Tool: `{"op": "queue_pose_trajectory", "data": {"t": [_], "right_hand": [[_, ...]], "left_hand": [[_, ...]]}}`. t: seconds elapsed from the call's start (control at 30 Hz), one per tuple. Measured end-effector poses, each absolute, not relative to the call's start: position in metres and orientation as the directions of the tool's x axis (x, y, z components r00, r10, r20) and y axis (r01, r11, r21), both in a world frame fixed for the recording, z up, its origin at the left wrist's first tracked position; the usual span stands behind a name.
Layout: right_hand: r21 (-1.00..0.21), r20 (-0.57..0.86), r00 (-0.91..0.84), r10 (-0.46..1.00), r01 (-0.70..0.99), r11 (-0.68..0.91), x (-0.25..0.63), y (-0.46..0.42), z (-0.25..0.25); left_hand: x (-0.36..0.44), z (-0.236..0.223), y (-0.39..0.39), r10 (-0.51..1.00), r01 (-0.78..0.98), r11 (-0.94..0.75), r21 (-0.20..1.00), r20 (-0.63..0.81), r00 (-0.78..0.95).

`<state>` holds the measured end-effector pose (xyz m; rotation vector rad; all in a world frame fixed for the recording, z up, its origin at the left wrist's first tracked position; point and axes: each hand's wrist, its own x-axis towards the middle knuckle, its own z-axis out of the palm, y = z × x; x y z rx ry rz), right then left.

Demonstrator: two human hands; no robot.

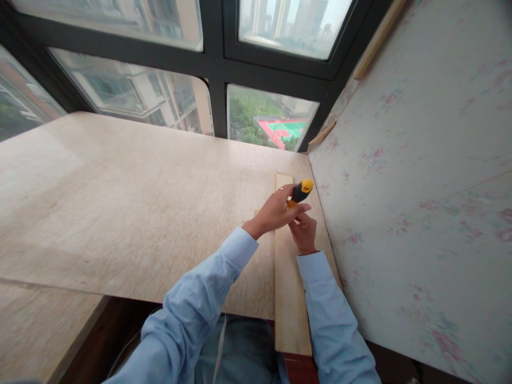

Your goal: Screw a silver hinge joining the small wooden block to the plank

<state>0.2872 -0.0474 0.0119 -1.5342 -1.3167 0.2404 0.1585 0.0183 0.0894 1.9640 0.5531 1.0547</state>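
A black and yellow handle, which looks like a screwdriver's (301, 191), leans up and to the right above a pale wooden board (291, 298). My left hand (276, 209) is closed round the lower part of this handle, thumb on the near side. Just below it, my right hand (304, 233) has its fingers pressed together close under the left thumb. Whatever they pinch is hidden, as is the tool's tip. The board runs lengthwise under both hands, and its near end juts past the ledge's front edge.
A beige stone-look ledge (132, 197) spreads to the left. The flower-patterned wall (408, 176) rises close to my right arm, with a peeling strip (323, 134) at the corner. Dark window frames (218, 96) stand behind. A lower surface (36, 325) lies at front left.
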Motion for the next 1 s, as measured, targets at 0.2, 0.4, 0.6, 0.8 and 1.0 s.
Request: {"op": "queue_pose_trajectory", "data": {"t": [0.2,0.4,0.6,0.8,1.0], "right_hand": [[-0.761,0.455,0.229,0.861,0.602,0.242,0.291,-0.048,0.012],[-0.791,0.459,0.198,0.866,0.535,0.297,0.29,-0.044,0.004],[-0.804,0.431,0.397,0.81,0.577,0.145,0.289,-0.045,0.005],[-0.736,0.454,0.285,0.844,0.655,0.174,0.29,-0.048,0.012],[-0.727,0.447,0.222,0.866,0.654,0.208,0.288,-0.048,0.014]], "left_hand": [[0.155,0.083,0.018,0.681,-0.123,-0.5,0.857,0.477,0.556],[0.153,0.085,0.02,0.715,-0.051,-0.481,0.875,0.426,0.554],[0.154,0.085,0.021,0.729,0.032,-0.517,0.855,0.42,0.541],[0.153,0.085,0.017,0.695,-0.042,-0.519,0.853,0.451,0.561],[0.153,0.083,0.018,0.697,-0.088,-0.483,0.871,0.443,0.563]]}}
